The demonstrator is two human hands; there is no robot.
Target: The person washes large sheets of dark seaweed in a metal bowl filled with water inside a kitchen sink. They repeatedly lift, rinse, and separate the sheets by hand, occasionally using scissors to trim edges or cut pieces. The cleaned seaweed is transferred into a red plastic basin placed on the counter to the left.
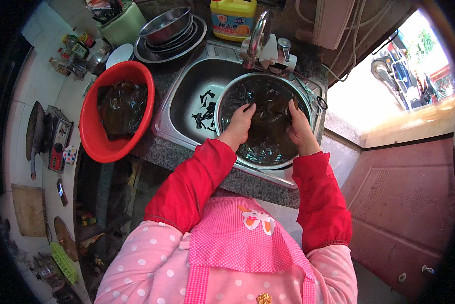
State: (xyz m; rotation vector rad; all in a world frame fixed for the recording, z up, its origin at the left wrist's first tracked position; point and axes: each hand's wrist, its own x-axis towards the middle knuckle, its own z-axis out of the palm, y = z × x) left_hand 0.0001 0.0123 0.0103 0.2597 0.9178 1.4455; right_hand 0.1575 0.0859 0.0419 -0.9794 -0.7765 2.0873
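Note:
A round metal basin (238,162) with dark water stands in the right part of a stainless steel sink (162,127). Both hands hold a wide, dark brown-green sheet, apparently kelp (271,114), over the basin. My left hand (241,124) grips its left edge, thumb on top; my right hand (300,127) grips its right edge. Their lower fingers are partly hidden. Dark scraps (204,116) lie on the sink floor left of the basin. More dark, glossy sheets (123,108) rest in a red plastic tub (88,131) on the counter at the left.
A faucet (254,41) rises behind the basin. Scissors (311,95) lie at the sink's right edge. Stacked metal bowls (166,28), a white bowl (120,56) and a yellow detergent jug (233,19) stand at the back. A gas stove (60,136) is at the far left.

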